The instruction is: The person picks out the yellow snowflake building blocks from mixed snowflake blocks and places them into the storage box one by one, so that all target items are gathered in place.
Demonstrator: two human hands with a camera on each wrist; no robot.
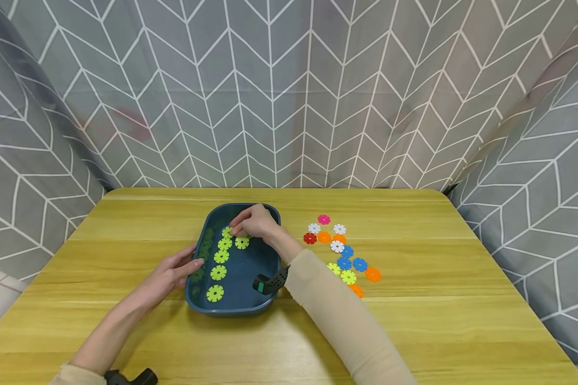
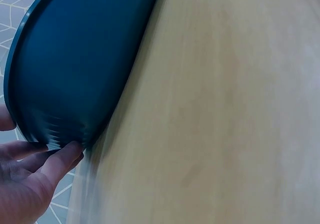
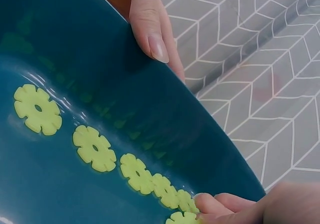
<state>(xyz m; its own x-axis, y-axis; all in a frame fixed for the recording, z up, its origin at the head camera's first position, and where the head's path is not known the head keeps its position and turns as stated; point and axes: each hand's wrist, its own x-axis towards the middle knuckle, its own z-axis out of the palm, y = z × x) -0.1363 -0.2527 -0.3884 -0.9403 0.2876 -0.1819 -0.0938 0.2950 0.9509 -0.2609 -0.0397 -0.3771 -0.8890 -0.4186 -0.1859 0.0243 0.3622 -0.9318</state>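
Discs (image 1: 219, 276), yellow-green and notched, line the blue bin (image 1: 244, 275) from the right hand's (image 1: 256, 221) curled fingers toward the person; these fingers touch the farthest disc, though whether they pinch it I cannot tell. Lower left of them, the left hand (image 1: 180, 269) grips the bin's wall. Multicoloured pieces (image 1: 344, 266) lie right of both hands' fingers on the tabletop (image 1: 453, 267).

A dark blue rectangular bin (image 1: 243, 275) with rounded corners stands open side up, its left wall held by the left hand (image 1: 177, 269). Inside, five flat yellow-green notched discs (image 1: 221, 256) line that wall; the right hand (image 1: 256, 221) reaches the farthest. A sixth disc (image 1: 242, 243) lies just right.
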